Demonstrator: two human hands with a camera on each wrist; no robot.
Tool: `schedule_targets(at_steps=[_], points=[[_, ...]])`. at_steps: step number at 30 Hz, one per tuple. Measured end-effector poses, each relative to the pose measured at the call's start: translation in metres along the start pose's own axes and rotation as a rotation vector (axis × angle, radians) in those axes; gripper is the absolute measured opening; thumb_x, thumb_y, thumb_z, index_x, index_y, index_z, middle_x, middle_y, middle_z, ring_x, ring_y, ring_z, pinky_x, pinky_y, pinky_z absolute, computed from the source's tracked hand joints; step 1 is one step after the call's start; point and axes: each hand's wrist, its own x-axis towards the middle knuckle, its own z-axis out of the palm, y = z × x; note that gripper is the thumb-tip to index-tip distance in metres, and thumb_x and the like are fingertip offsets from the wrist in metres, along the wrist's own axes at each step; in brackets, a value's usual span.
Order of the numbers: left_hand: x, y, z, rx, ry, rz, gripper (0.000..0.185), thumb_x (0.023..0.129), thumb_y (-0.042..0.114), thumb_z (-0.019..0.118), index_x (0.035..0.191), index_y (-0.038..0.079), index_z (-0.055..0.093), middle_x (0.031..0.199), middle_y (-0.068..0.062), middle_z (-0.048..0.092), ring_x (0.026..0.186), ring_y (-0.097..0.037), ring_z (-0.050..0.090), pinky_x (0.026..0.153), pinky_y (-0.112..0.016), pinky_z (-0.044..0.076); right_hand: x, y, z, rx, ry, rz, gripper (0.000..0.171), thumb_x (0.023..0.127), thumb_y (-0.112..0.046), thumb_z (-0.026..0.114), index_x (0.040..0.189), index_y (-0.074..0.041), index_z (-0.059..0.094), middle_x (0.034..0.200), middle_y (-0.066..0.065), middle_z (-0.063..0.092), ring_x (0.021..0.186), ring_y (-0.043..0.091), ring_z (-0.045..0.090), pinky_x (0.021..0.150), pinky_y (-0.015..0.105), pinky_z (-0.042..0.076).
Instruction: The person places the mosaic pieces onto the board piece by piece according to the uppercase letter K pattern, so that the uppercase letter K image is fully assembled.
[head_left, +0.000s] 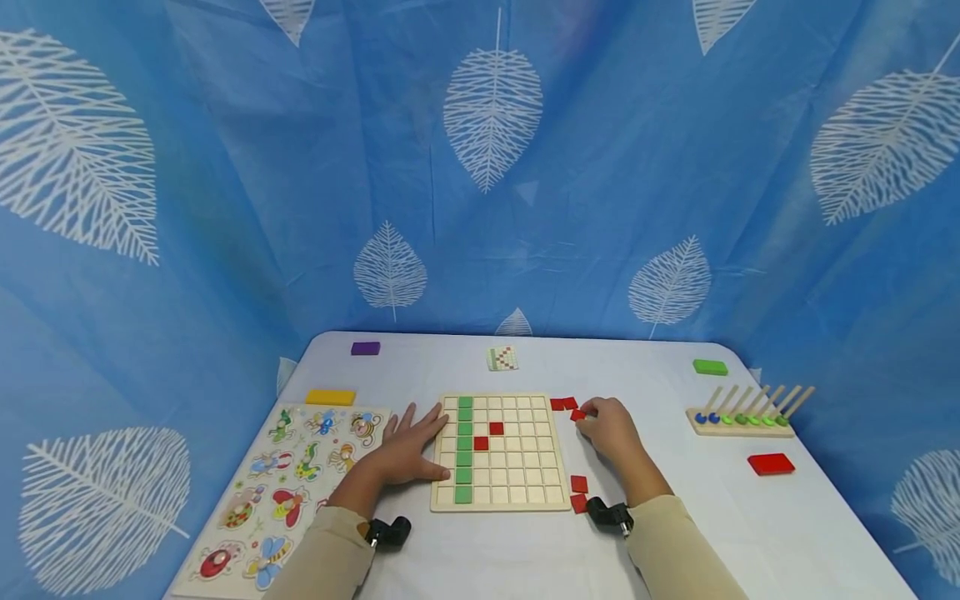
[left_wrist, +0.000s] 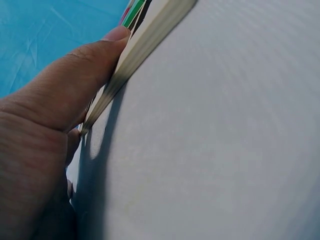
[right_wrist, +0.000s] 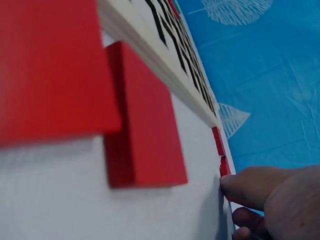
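A: White bench (head_left: 675, 533), blue leaf-print curtain behind. Nearest its front edge, what lies there?

B: Two red tiles (head_left: 578, 493) just off the front right corner of the grid board (head_left: 501, 496); the right wrist view shows them close up beside the board's edge. An insect peg puzzle (head_left: 258, 500) runs along the bench's left edge.

A: Left hand?

B: Left hand (head_left: 408, 446) lies flat, fingers straight, pressing on the board's left edge; the left wrist view shows the thumb (left_wrist: 80, 75) against the board's side. It holds nothing, only steadies. A green column (head_left: 464, 450) and two red tiles already sit in the board.

A: Right hand?

B: Right hand (head_left: 611, 427) is beyond the board's right side, fingertips closing on a red tile (head_left: 577, 414) in a small cluster near the far right corner of the board. I judge the grip pinches that tile.

A: Advice for this step?

B: Probably: pinch one tile by its edges, lift it clear of its neighbours, keep the board pinned.

A: Farther back?

B: Peg rack (head_left: 742, 417) toward the right edge, red block (head_left: 771, 464), green block (head_left: 710, 367), yellow block (head_left: 330, 397), purple block (head_left: 365, 348), pattern card (head_left: 502, 358) at the far edge.
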Motion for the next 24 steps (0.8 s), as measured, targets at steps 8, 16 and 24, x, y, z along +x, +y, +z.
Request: schedule_targets(at_steps=[8,16,24], points=[[0.001,0.0,0.001,0.012,-0.004,-0.012,0.107,0.078,0.061,0.084,0.165,0.023,0.035,0.177,0.002,0.017,0.163,-0.04,-0.006,0.128,-0.064,-0.007,-0.005,-0.047,0.013,0.115,-0.032,-0.093,0.03,0.094,-0.017,0.075,0.122,-0.007,0.071,0.11,0.009,0.07,0.098,0.024,0.061,0.086,0.041,0.058],[0.001,-0.002,0.003,0.012,0.002,0.0,0.107,0.078,0.061,0.085,0.165,0.022,0.035,0.176,0.001,0.018,0.163,-0.041,-0.005,0.128,-0.065,-0.006,-0.001,-0.083,0.05,0.045,-0.172,-0.231,0.018,0.093,-0.013,0.075,0.111,-0.01,0.072,0.091,0.002,0.061,0.086,0.02,0.056,0.075,0.035,0.049],[0.001,-0.001,0.001,0.018,0.003,0.003,0.108,0.078,0.062,0.085,0.165,0.023,0.035,0.177,0.001,0.017,0.163,-0.041,-0.005,0.128,-0.065,-0.005,-0.001,-0.088,0.053,0.025,-0.162,-0.185,0.021,0.093,-0.013,0.075,0.114,-0.011,0.072,0.094,0.003,0.062,0.087,0.021,0.057,0.076,0.037,0.051]])
